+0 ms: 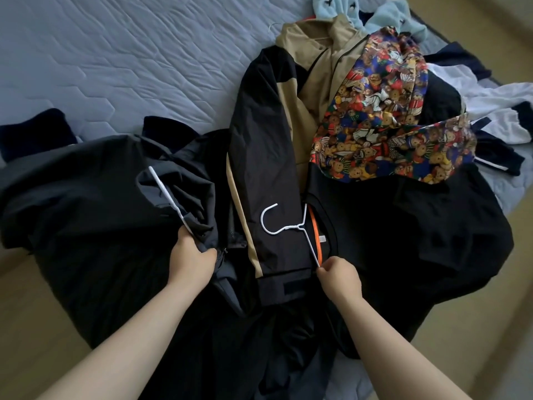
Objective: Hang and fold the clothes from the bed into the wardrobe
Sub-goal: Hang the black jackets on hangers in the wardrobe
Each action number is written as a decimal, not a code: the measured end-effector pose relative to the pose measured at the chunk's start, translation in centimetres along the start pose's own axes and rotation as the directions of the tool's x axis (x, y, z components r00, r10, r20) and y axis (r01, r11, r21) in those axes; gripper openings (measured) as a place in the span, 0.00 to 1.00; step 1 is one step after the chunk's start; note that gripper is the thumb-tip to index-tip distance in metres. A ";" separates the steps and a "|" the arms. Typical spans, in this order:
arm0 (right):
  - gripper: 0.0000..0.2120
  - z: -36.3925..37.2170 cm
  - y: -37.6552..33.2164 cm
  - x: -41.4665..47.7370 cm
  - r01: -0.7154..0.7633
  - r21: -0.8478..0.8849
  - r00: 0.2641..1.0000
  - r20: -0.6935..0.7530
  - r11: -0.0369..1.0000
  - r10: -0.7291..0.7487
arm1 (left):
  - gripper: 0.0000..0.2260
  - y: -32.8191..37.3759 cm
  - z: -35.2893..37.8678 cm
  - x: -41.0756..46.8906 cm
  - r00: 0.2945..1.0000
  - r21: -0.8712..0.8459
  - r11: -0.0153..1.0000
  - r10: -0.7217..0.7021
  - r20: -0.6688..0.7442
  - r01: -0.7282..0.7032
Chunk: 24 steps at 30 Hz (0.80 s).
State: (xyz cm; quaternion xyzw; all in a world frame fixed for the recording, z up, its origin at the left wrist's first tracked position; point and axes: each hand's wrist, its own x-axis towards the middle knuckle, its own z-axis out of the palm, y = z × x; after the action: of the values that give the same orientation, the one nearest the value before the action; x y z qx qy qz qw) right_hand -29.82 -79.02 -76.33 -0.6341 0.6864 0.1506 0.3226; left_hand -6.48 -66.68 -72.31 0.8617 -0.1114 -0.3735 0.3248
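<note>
A pile of clothes lies on the bed. A black jacket [95,203] is spread at the left, and my left hand [191,259] grips its dark fabric together with the end of a white hanger [167,194] that runs under it. A second white hanger [284,228] sits in the neck of a black T-shirt [403,232] at the right, its hook lying on a black-and-tan jacket [266,157]. My right hand [340,277] pinches the lower arm of that hanger at the collar.
A bear-print garment [383,116] lies over the tan jacket. Light blue fleece [383,15] and white and navy clothes [496,111] are at the far right. The grey quilted mattress [115,59] stretches to the upper left. Wooden floor [490,327] shows beyond the bed's edge.
</note>
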 end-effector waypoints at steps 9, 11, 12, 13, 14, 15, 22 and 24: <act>0.09 1.6 0.6 -1.1 0.007 0.101 1.000 -0.005 0.995 -0.007 | 0.17 1.0 0.0 -2.8 0.995 0.042 0.997 0.065 -0.071 -0.062; 0.10 1.3 0.9 -1.1 -0.003 0.112 0.997 0.082 0.994 -0.007 | 0.15 0.9 0.0 -3.4 0.994 0.035 0.996 0.085 -0.073 -0.082; 0.11 1.2 1.1 -1.3 0.012 0.129 0.995 0.101 0.992 -0.025 | 0.15 0.8 0.0 -3.7 0.993 0.027 0.995 0.098 -0.070 -0.097; 0.11 1.0 1.3 -1.6 0.044 0.147 0.995 0.080 0.988 -0.057 | 0.14 0.7 -0.1 -4.1 0.991 0.019 0.993 0.114 -0.068 -0.113; 0.10 0.6 1.6 -2.0 0.090 0.158 0.995 0.023 0.983 -0.095 | 0.13 0.7 -0.3 -4.4 0.989 0.011 0.992 0.128 -0.071 -0.127; 0.09 0.1 1.9 -2.6 0.145 0.159 0.989 -0.052 0.977 -0.138 | 0.11 0.8 -0.5 -4.8 0.987 -0.003 0.990 0.141 -0.076 -0.142; 0.07 -6.5 2.2 -8.0 0.439 0.107 0.858 -0.344 0.892 -0.381 | 0.04 3.6 -3.8 -9.1 0.975 -0.071 0.979 0.181 -0.127 -0.191; 0.05 -9.6 1.5 -9.7 0.506 0.076 0.813 -0.373 0.859 -0.447 | 0.05 4.9 -5.3 -11.1 0.970 -0.071 0.978 0.185 -0.158 -0.198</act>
State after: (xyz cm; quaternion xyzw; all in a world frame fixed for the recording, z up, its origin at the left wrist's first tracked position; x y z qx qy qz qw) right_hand -33.84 -77.20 -63.38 -0.7722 0.5606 -0.1073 0.2791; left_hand -10.18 -63.08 -60.06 0.8577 -0.1532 -0.2788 0.4038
